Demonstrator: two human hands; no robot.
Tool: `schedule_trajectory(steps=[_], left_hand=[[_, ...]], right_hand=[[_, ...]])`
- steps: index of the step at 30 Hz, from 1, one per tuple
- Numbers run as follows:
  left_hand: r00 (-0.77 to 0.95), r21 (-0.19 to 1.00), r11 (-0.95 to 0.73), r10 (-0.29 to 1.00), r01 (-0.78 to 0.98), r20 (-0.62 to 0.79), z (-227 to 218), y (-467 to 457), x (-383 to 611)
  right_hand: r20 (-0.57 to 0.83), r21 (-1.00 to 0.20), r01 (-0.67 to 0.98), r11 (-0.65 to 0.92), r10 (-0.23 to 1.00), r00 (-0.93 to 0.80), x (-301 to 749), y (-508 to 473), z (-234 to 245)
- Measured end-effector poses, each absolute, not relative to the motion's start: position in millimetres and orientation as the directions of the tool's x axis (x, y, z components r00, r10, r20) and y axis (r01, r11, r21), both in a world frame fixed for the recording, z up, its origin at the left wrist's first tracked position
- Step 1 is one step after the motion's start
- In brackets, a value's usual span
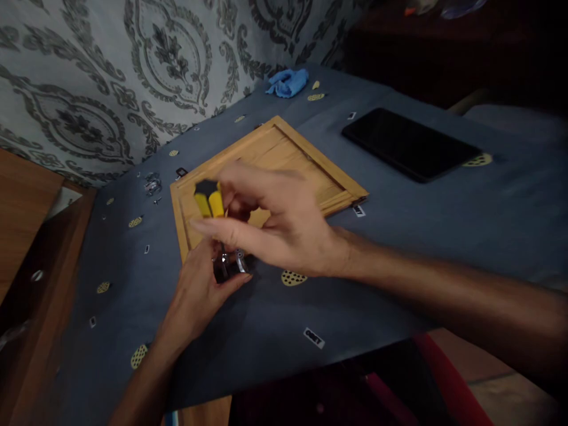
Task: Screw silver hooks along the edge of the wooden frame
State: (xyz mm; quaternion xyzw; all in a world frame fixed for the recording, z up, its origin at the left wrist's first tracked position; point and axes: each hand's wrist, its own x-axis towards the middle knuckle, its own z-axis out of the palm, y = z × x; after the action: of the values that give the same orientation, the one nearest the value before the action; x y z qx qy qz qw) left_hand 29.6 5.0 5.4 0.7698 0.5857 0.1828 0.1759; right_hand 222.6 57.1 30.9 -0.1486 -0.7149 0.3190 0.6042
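Note:
My right hand [284, 225] is closed around the yellow and black handle of a screwdriver [209, 200], which points downward. Below it, my left hand [195, 290] grips a shiny metal hinge [229, 265] at the near edge of a framed wooden panel [306, 155]. The screwdriver's shaft runs down to the hinge; whether its tip sits in a screw is too dim and blurred to tell. The panel lies flat, its near corner hidden behind my hands.
A blue-grey cloth [364, 296] covers the surface. Right of the panel lies a black tablet or phone [410, 144]. A crumpled blue cloth [288, 83] sits at the back. Small metal hardware [152, 183] lies on the left, near wooden furniture [26, 213].

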Motion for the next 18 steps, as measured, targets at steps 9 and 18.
schedule_trajectory(steps=[9,18], left_hand=[[0.227,0.543,-0.197,0.974,0.817,0.012,11.5,5.2,36.1],[0.246,0.479,-0.260,0.965,0.838,0.093,5.0,5.0,32.2]], right_hand=[[0.704,-0.697,-0.076,0.713,0.659,-0.265,225.6,60.8,25.9],[0.761,-0.603,0.007,0.798,0.577,-0.296,219.9,62.8,16.7]])
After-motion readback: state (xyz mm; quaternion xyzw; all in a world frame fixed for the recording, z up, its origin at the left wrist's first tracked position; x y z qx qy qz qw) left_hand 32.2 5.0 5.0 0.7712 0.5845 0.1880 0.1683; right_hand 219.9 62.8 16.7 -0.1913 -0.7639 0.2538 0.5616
